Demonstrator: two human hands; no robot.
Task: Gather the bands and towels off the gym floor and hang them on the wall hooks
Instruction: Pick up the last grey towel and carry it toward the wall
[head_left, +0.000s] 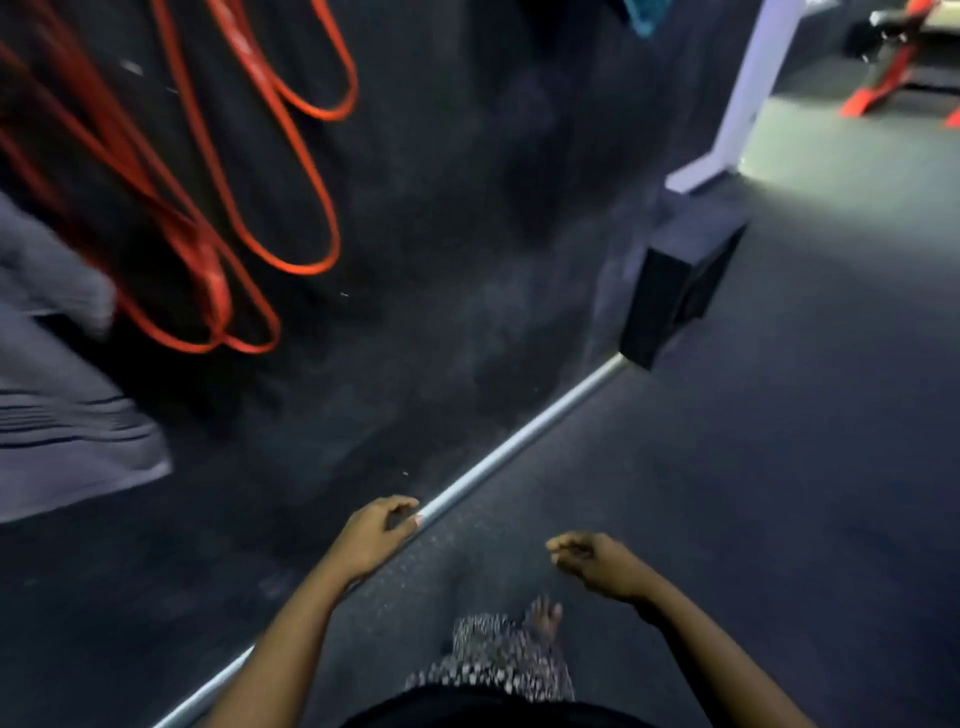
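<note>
The left hand (375, 532) and the right hand (597, 561) both hang low in the view with fingers loosely curled and nothing in them; the left one is over the thin silver metal strip (524, 431) that runs along the foot of the wall, the right one is over the dark speckled rubber floor (779, 467); below them are a bare foot (543, 618) and a black-and-white patterned garment (493, 660); up the dark, matt, faintly mottled wall (441, 208) to the left hang the long orange-red flat elastic bands (304, 269), several thin loops overlapping one another, their upper ends out of frame and their rounded lower ends well clear of the floor, smeared by motion blur; just left of them, at the picture's edge, hangs a pale grey towel (62, 441) of soft cloth with thin dark stripes across its lower part, also off the floor; further along the wall a black boxy block (670, 291) sits at its base; beyond it rises a pale lilac-white post (748, 88); a scrap of teal cloth (641, 18) shows at the top edge; a red and black machine frame (878, 88) stands on the far floor.
</note>
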